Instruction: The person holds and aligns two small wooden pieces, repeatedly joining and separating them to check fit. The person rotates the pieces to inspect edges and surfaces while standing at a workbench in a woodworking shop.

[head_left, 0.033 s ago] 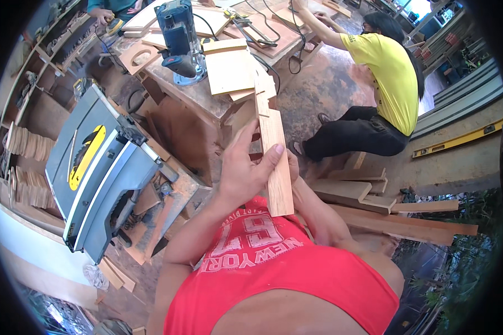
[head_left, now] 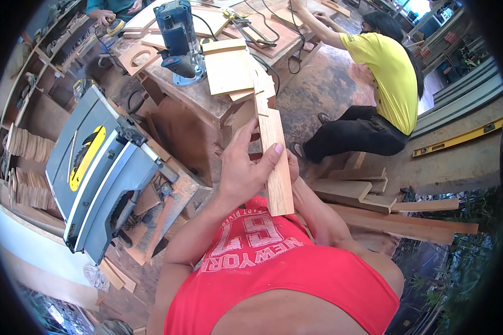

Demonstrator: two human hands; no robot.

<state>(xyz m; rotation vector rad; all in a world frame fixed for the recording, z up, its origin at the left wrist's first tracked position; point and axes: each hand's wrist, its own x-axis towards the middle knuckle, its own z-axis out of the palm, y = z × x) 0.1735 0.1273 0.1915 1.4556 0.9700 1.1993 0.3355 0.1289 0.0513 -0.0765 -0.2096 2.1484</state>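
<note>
A long, narrow wooden piece (head_left: 277,167) with a stepped, notched far end stands out in front of my chest. My left hand (head_left: 245,170) is closed on its left side, thumb pressed on the upper face and forefinger stretched along the edge. Behind the right edge, my right hand (head_left: 296,174) grips the same piece from beneath; the wood hides most of its fingers. The far end overlaps the view of pale boards (head_left: 229,72) on the workbench, and I cannot tell whether it touches them.
A blue router (head_left: 178,42) stands on the cluttered workbench (head_left: 207,103) ahead. At left is a table saw (head_left: 89,151) with a yellow guard. A person in a yellow shirt (head_left: 388,78) crouches at right, near stacked planks (head_left: 397,220). Another person's hand holds a sander (head_left: 115,25).
</note>
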